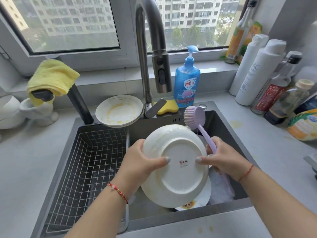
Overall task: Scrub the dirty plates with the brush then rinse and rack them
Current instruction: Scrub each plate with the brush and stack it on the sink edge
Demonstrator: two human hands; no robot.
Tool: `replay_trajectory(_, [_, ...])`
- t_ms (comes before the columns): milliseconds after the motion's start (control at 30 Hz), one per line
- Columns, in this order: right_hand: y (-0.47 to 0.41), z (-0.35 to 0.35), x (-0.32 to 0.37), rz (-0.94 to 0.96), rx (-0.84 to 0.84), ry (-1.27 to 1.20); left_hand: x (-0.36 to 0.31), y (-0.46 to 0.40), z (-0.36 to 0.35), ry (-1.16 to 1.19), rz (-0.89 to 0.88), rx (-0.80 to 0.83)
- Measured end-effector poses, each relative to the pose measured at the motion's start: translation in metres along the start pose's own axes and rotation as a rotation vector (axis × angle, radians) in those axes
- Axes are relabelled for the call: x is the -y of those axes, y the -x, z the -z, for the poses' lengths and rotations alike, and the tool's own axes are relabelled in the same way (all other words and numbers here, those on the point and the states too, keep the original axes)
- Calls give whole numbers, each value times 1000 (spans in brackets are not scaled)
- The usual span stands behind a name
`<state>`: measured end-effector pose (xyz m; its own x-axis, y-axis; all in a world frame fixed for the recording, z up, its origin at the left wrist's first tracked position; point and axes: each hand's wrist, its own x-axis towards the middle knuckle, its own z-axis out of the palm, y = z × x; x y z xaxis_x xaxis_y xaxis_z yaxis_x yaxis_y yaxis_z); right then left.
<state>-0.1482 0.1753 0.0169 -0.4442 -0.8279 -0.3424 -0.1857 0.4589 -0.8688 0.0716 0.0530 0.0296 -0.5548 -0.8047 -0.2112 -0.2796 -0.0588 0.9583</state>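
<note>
A white plate (176, 170) is held tilted over the sink with its underside toward me. My left hand (140, 162) grips its left rim, thumb on the base. My right hand (221, 157) holds the handle of the lilac dish brush (197, 121) and its thumb presses on the plate's base. The brush head stands just above the plate's upper right rim. Under the held plate, another dirty plate (197, 201) with food residue lies in the sink. Two stacked dirty plates (119, 110) sit on the sink's back ledge.
A wire rack basket (89, 160) fills the sink's left half. The tap (151, 48) arches over the middle, with a blue soap bottle (187, 83) and a yellow sponge (169, 107) behind. Bottles (267, 79) crowd the right counter. A yellow cloth (53, 76) hangs at the left.
</note>
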Motion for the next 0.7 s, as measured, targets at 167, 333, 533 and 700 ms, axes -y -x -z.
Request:
replay_trajectory(167, [-3,4,5,71,17,133,-14,-2,2,-185,-10,72])
replay_trajectory(333, [-1,-1,4,94,-76,229,-24,-2,0,-366,-158,32])
replay_trajectory(533, [18,0,-4,121,-255,90,-18,1,0,-454,-246,-125])
replay_trajectory(700, [44,-17,3,133,-178,-5,-15,-2,1,-503,-260,-186])
